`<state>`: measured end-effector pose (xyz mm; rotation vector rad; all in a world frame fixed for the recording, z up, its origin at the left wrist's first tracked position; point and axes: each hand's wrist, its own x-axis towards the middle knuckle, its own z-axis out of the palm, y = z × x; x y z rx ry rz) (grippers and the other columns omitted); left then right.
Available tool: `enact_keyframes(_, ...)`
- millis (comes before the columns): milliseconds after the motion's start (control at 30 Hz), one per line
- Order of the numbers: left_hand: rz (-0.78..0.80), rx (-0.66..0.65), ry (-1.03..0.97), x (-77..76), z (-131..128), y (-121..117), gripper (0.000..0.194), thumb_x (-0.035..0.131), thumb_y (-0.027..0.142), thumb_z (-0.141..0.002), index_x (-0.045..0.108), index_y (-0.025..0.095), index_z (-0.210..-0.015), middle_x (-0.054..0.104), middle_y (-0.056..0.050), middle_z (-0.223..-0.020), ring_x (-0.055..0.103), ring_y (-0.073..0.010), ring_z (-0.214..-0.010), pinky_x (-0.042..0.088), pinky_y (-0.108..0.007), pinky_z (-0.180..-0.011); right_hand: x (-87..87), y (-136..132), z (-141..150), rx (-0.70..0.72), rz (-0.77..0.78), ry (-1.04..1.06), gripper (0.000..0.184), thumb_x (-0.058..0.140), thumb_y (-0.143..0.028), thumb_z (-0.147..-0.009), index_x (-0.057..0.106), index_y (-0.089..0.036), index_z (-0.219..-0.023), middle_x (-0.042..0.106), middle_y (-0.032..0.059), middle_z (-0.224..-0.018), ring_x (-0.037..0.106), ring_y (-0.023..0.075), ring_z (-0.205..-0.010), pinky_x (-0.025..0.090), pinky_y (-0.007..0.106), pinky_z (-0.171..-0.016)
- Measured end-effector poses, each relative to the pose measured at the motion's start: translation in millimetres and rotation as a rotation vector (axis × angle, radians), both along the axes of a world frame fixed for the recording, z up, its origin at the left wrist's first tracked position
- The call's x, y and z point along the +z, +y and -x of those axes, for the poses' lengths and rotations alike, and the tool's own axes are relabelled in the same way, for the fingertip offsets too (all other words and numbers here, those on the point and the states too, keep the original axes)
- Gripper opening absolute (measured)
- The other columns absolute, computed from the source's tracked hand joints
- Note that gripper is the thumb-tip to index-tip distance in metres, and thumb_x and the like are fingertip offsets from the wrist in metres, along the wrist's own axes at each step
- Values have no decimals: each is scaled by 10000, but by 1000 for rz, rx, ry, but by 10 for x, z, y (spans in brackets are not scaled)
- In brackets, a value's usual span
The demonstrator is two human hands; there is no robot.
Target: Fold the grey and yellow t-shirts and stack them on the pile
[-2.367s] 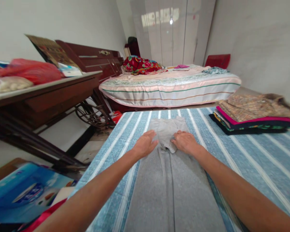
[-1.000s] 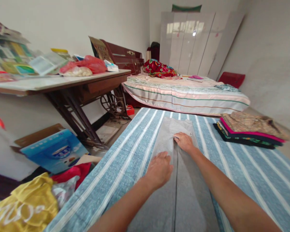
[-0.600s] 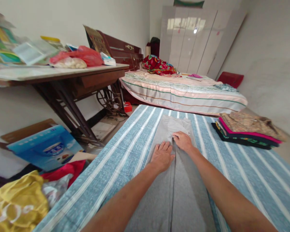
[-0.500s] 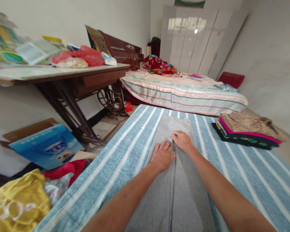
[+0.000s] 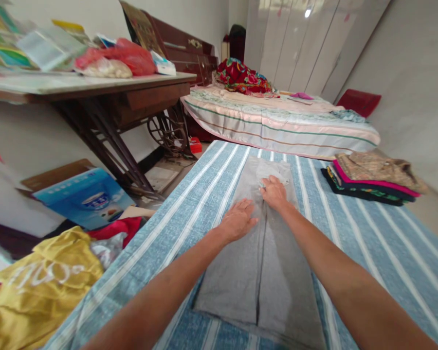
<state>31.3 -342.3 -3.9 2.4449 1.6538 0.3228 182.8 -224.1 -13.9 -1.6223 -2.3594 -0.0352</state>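
A pair of grey trousers [image 5: 237, 287] lies flat and lengthwise on the blue-and-white striped bed sheet [image 5: 178, 214], waist end away from me, leg hems close to me. My left hand [image 5: 239, 219] rests on the left side of the trousers, palm down with its fingers stretched out. Further up, near the waist and the top of the centre gap, my right hand [image 5: 273, 192] touches the cloth with bent, slightly parted fingers. It does not appear to grip anything.
A folded clothes stack [image 5: 372, 180] sits on the bed's right side. Left of the bed are a yellow garment [image 5: 54, 277] and a blue box [image 5: 87, 197]. A sewing-machine table [image 5: 95, 87] stands at the left wall, with another bed [image 5: 277, 121] beyond.
My view has tilted down, bringing the trouser hems into sight. Both hands remain on the trousers; the right hand's fingers have loosened from a pinch near the waist.
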Motion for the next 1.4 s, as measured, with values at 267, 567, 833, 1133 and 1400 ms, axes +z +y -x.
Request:
enact_keyframes(267, -51, -18, -71, 63, 296, -1037, 304, 474, 247, -859, 580, 129, -1118, 535, -131, -1305, 437, -229, -1258, 385, -393, -1041, 112, -528, -83, 281, 7, 22, 298, 461, -178, -852, 588, -182, -1121, 538, 95, -1226, 447, 214, -1147, 332, 348, -975)
enact_keyframes(567, -41, -16, 25, 69, 128, -1634, 320, 523, 181, -805, 584, 170, -1118, 507, -107, -1342, 418, -243, -1275, 369, -468, -1046, 28, -1160, -13, 369, 47, 6, 230, 529, -310, -864, 600, -199, -1053, 588, 75, -1138, 490, 197, -1099, 343, 336, -943)
enact_keyframes(833, -38, -47, 8, 84, 102, -1783, 321, 555, 270, -809, 590, 183, -1116, 515, -114, -1333, 424, -271, -1268, 390, -497, -1020, 33, -1224, -49, 216, 52, -2, 194, 471, -307, -896, 616, -185, -941, 621, 67, -976, 533, 181, -979, 363, 286, -873)
enact_keyframes(1133, -11, -2, -61, 58, -53, -1914, 222, 576, 249, -789, 616, 180, -996, 552, -115, -1288, 482, -271, -1214, 393, -481, -1019, 118, -893, -111, 141, 77, -64, 217, 429, -183, -873, 636, -196, -937, 630, 80, -974, 551, 200, -951, 382, 283, -803)
enact_keyframes(1400, -71, -2, -56, 19, -71, -1899, 158, 568, 197, -775, 625, 194, -923, 586, -100, -1234, 532, -271, -1150, 441, -477, -980, 44, -870, -45, 229, 80, -135, 209, 454, -129, -832, 646, -195, -886, 625, 70, -956, 541, 204, -939, 383, 289, -808)
